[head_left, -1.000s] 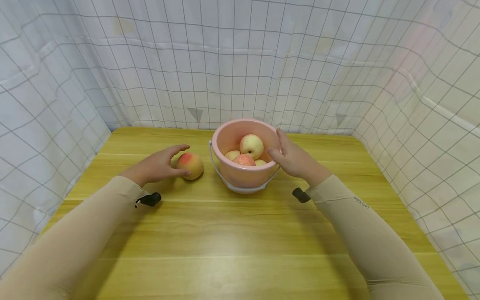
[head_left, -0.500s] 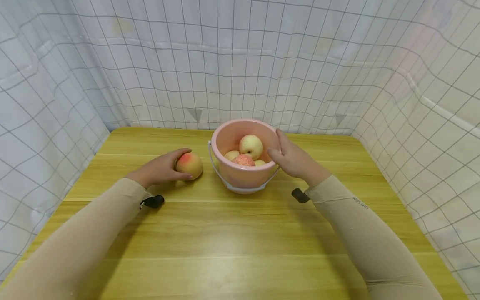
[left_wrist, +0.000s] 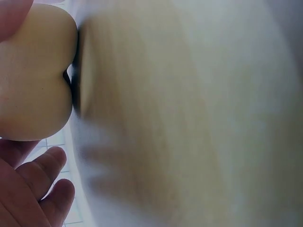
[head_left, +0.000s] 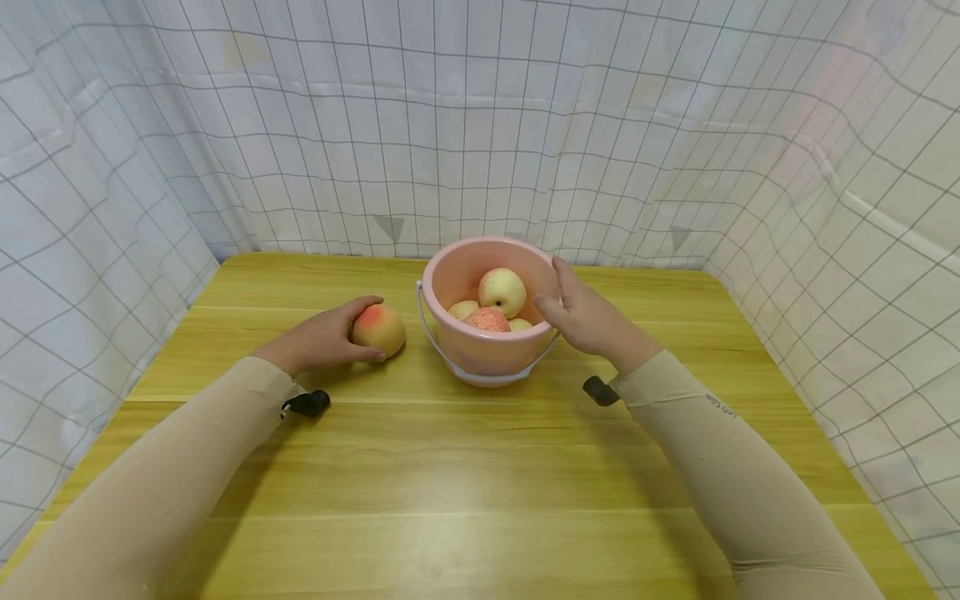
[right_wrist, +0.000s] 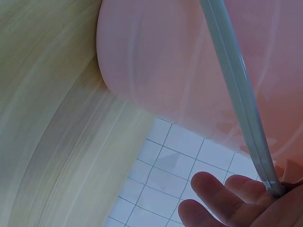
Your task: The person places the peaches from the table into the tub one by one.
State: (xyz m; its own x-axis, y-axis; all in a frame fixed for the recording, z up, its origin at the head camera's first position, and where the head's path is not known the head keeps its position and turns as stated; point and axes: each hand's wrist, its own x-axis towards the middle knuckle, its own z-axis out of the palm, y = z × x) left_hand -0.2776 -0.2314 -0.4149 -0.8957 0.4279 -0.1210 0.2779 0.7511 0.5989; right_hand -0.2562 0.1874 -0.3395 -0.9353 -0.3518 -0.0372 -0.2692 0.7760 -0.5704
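Note:
My left hand (head_left: pixel 318 340) grips a yellow peach (head_left: pixel 382 330) with a red blush, thumb on the near side and fingers on the far side. In the left wrist view the peach (left_wrist: pixel 38 75) sits at or just above the wooden surface; two fingers stand off below it. My right hand (head_left: pixel 592 323) holds the right rim of a pink bucket (head_left: pixel 486 354), its thumb over the inside. The right wrist view shows the bucket's wall (right_wrist: pixel 156 56) and grey-white handle (right_wrist: pixel 236 90), with some fingertips apart from the wall. Inside lie several fruits, including a pale one (head_left: pixel 502 288) and a speckled red one (head_left: pixel 488 319).
The bucket stands upright near the back middle of the wooden table (head_left: pixel 450 467), its handle lowered toward the front. White grid-patterned curtains (head_left: pixel 495 125) enclose the back and both sides. A black wrist-worn piece (head_left: pixel 307 404) protrudes beneath the left sleeve, another (head_left: pixel 602 391) beside the right.
My left hand has moved slightly right and closed round the peach. During the last half second almost nothing has shifted. The right hand and bucket have stayed in place.

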